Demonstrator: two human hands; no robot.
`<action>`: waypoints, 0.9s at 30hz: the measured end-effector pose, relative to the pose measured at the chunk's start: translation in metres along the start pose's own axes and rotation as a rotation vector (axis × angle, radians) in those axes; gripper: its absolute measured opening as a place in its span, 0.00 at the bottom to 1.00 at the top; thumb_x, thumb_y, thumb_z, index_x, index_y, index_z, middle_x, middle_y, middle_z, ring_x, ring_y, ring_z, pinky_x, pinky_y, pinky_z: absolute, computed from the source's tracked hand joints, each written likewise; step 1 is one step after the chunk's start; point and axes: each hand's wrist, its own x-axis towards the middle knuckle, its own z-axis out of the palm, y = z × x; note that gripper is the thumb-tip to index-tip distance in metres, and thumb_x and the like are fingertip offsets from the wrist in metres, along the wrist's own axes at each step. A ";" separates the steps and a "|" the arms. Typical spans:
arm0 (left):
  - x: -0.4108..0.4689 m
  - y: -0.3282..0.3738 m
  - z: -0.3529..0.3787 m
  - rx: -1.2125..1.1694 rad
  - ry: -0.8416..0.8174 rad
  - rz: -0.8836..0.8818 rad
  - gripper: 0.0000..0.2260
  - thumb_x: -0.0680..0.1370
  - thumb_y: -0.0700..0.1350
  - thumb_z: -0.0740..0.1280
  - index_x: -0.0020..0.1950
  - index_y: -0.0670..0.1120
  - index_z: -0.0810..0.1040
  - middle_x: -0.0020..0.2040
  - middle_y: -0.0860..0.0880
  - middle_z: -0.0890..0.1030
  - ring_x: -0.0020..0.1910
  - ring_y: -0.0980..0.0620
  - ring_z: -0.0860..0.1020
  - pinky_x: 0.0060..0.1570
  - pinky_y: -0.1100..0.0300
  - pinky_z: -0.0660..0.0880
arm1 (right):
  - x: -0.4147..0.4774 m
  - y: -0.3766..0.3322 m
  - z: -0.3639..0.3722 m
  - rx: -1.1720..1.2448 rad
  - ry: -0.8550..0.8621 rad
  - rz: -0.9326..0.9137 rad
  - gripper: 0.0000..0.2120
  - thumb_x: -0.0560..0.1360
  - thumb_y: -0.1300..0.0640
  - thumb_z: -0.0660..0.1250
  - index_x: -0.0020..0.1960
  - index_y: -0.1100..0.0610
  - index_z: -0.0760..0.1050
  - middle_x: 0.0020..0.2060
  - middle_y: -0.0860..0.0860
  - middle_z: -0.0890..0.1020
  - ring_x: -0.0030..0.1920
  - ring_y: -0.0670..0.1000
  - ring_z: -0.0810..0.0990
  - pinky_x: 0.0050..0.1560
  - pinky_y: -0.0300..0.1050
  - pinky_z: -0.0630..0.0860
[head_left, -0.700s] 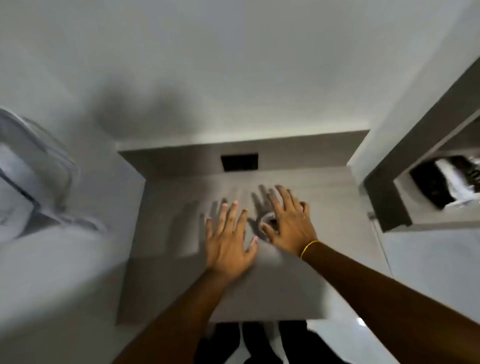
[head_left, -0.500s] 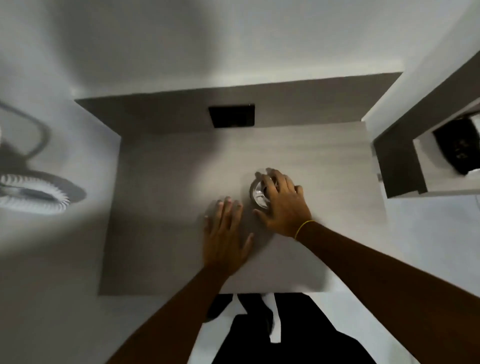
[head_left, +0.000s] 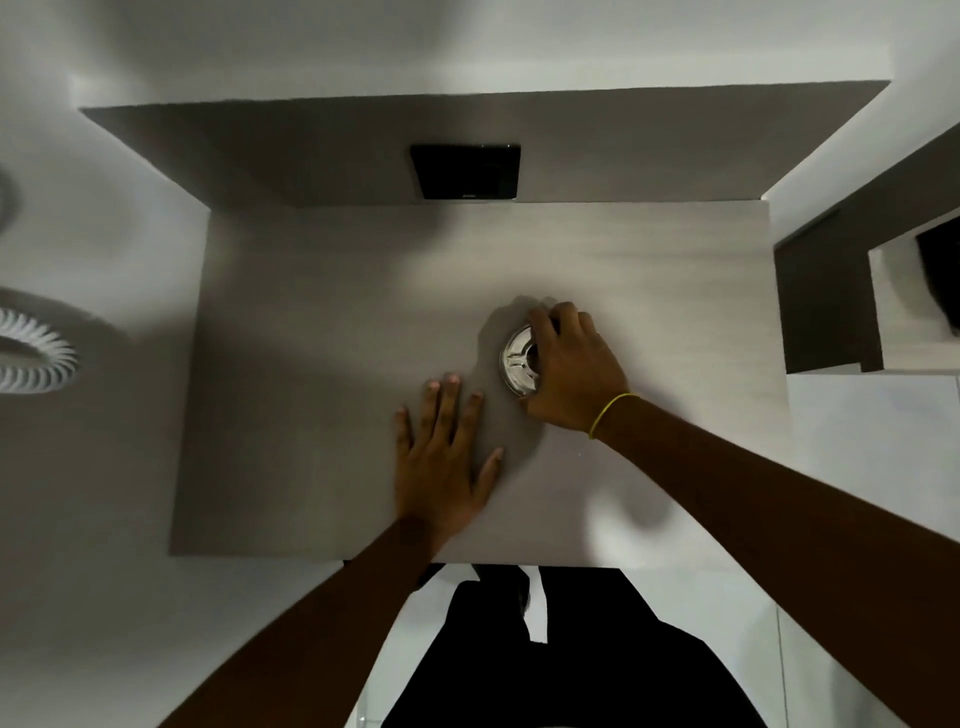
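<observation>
Well, my right fingers (head_left: 545, 325) are curled over the dish (head_left: 516, 364), hooked on its far rim with the thumb near the close rim, so my right hand (head_left: 579, 371) hides about half of it. The dish sits on the table (head_left: 337, 338), right of middle, just beside my left hand (head_left: 441, 462), whose fingers lie flat and slightly spread on the top, apart from it. It looks like thick glass or polished metal. I judge it stiff, weighty for its size, slick, and liable to chip. It is best taken by the rim at 2 opposite points and lifted level.
</observation>
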 end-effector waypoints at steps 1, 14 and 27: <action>0.000 0.000 0.000 0.000 0.001 -0.002 0.36 0.85 0.68 0.55 0.89 0.53 0.54 0.91 0.45 0.52 0.90 0.41 0.48 0.84 0.30 0.48 | 0.001 -0.001 -0.003 -0.006 -0.009 0.001 0.44 0.60 0.51 0.76 0.73 0.60 0.68 0.66 0.60 0.72 0.64 0.64 0.74 0.60 0.58 0.81; 0.000 -0.001 0.001 -0.004 -0.006 0.000 0.36 0.85 0.68 0.55 0.90 0.54 0.54 0.91 0.45 0.51 0.90 0.42 0.47 0.84 0.30 0.49 | 0.001 -0.007 -0.012 -0.010 -0.003 -0.030 0.45 0.62 0.52 0.78 0.75 0.60 0.67 0.68 0.60 0.70 0.66 0.64 0.73 0.61 0.60 0.80; -0.001 -0.003 0.002 0.012 0.013 0.017 0.36 0.86 0.68 0.53 0.89 0.52 0.55 0.91 0.44 0.53 0.90 0.41 0.48 0.83 0.29 0.51 | -0.020 0.030 -0.025 0.159 0.131 0.028 0.48 0.62 0.47 0.81 0.76 0.60 0.68 0.67 0.61 0.71 0.65 0.66 0.75 0.63 0.62 0.81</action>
